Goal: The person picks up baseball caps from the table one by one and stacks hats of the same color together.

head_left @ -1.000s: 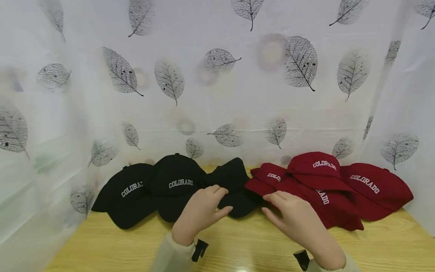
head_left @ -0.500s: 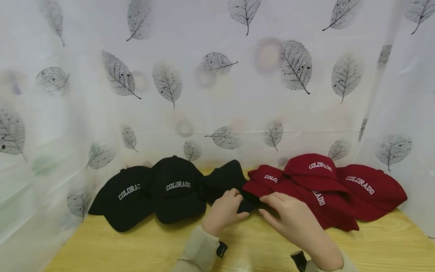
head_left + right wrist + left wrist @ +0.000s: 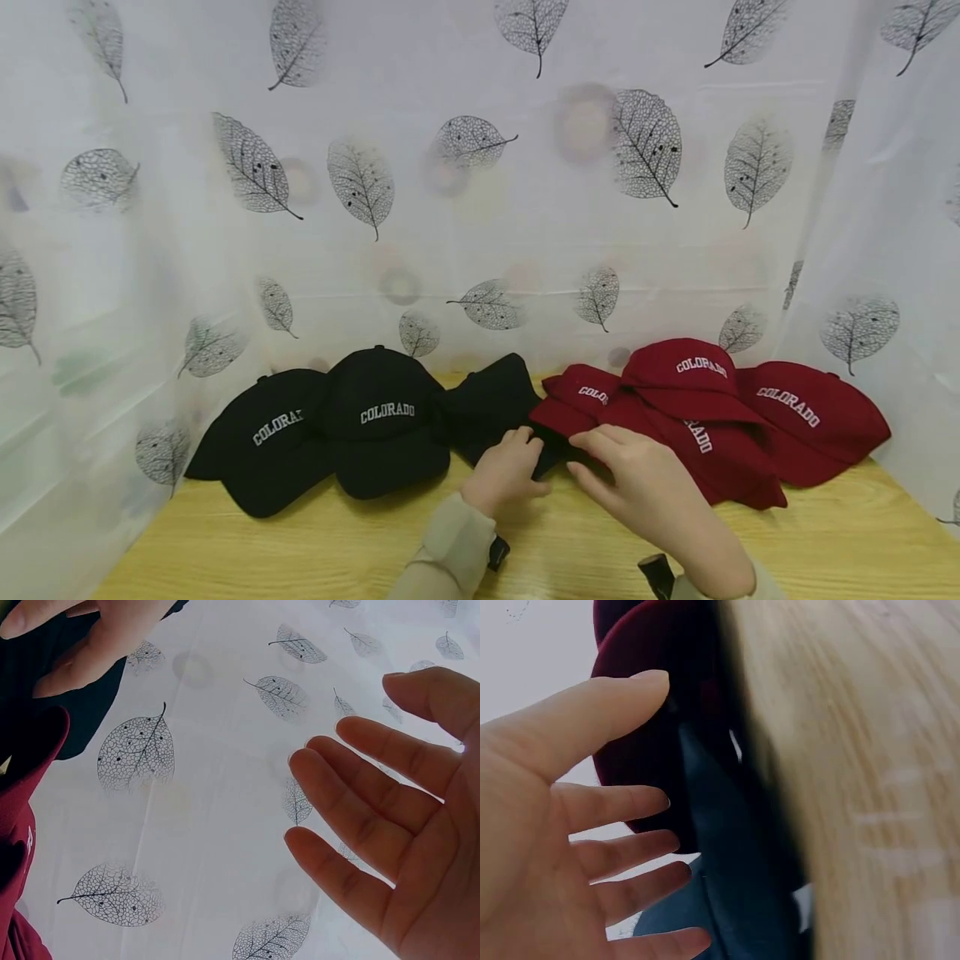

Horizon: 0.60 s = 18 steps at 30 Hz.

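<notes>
The left hand is at the front of the rumpled black cap, the rightmost of three black caps on the table; its fingers are loose and spread, with nothing in their grasp. The right hand grips nothing either: its thumb and fingers stand parted just in front of the leftmost red cap, whose brim overlaps the black one in the head view. Whether the left fingertips touch the dark cloth is hard to say, since the left wrist view is dim there. Good handling here seems to call for a light pinch on the firm brim, thumb below and fingers above, because the soft crown would probably fold under a press. The overlapping red brim could be dragged along, so it would be wise for the right hand to steady it or ease it aside. The middle black cap sits close on the other side and deserves some room too. The upper red cap, resting on the lower red cap, looks the likeliest to slide if the right forearm brushes it.
</notes>
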Motion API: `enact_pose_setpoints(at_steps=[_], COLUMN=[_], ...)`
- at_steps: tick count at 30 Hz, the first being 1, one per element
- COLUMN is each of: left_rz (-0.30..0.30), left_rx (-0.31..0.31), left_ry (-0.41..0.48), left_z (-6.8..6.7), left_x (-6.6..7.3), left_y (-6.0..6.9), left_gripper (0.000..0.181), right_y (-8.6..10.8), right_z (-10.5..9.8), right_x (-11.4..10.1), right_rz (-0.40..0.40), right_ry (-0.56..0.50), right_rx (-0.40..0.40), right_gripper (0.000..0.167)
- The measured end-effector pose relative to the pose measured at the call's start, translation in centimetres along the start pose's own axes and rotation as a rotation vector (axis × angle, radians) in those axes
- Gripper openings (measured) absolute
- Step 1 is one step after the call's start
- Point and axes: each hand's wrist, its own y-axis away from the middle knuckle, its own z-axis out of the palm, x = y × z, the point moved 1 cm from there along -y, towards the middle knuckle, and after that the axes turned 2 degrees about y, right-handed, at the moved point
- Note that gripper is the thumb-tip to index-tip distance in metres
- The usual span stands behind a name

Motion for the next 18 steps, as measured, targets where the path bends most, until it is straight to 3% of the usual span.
enact_pose_setpoints(at_steps=[11, 18], left_rz=[0.026, 0.010], left_rx=[0.035, 0.050], left_ry=[0.030, -0.027], left_z=[0.9, 1.1], left_x=[-1.1, -1.4], left_y=[0.1, -0.3], left_gripper=[0.048, 0.045], right_y=[-0.1, -0.1], right_z=[0.0, 0.1], right_x=[-0.1, 0.0], right_rz=[-0.020, -0.038], right_ry=[-0.028, -0.026], right_rx=[0.008, 0.025], right_gripper=[0.023, 0.022])
